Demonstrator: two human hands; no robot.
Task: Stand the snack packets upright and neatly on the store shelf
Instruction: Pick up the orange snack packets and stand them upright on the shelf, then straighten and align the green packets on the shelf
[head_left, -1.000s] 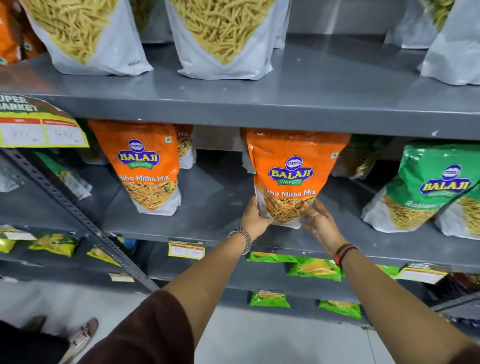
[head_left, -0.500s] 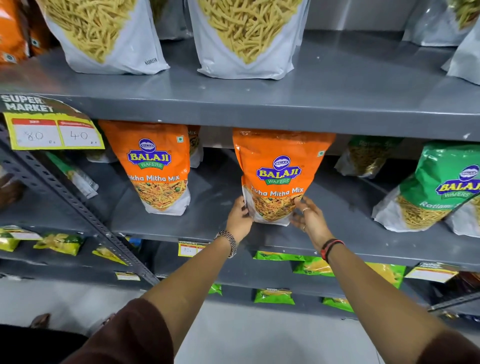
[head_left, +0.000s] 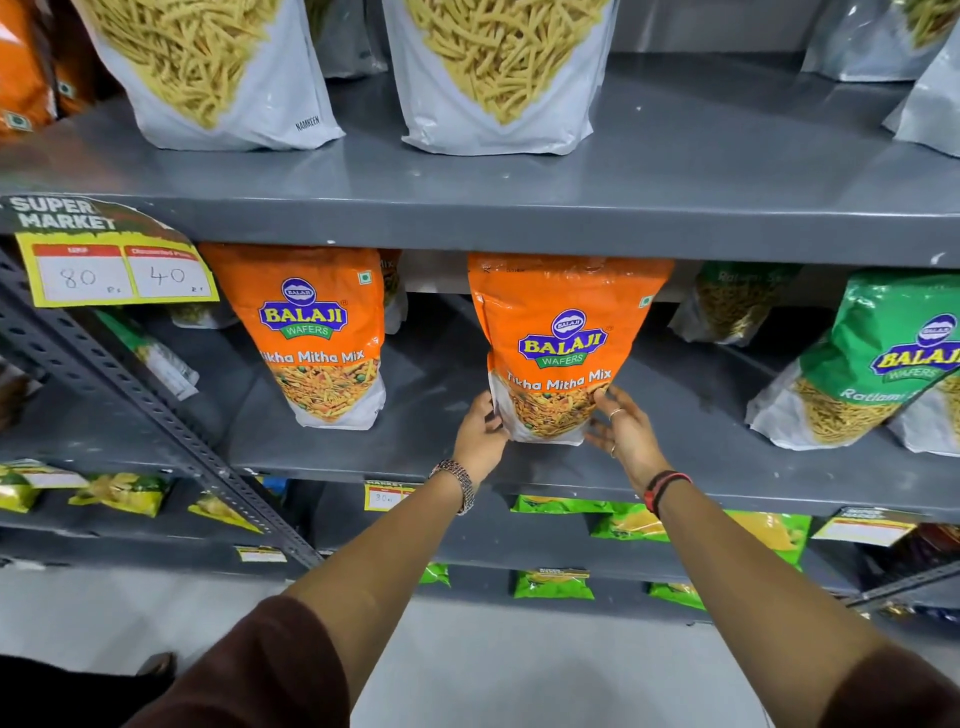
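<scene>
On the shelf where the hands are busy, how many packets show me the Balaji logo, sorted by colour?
orange packets: 2
green packet: 1
Total: 3

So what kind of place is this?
Most likely a supermarket aisle: grey metal shelves stocked with branded snack packets, and a handwritten price tag headed Super Market.

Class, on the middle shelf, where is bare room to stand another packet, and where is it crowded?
Bare shelf lies between the left orange packet and the middle orange packet, and between that one and the green packet. The right end is crowded: green packets overlap.
</scene>
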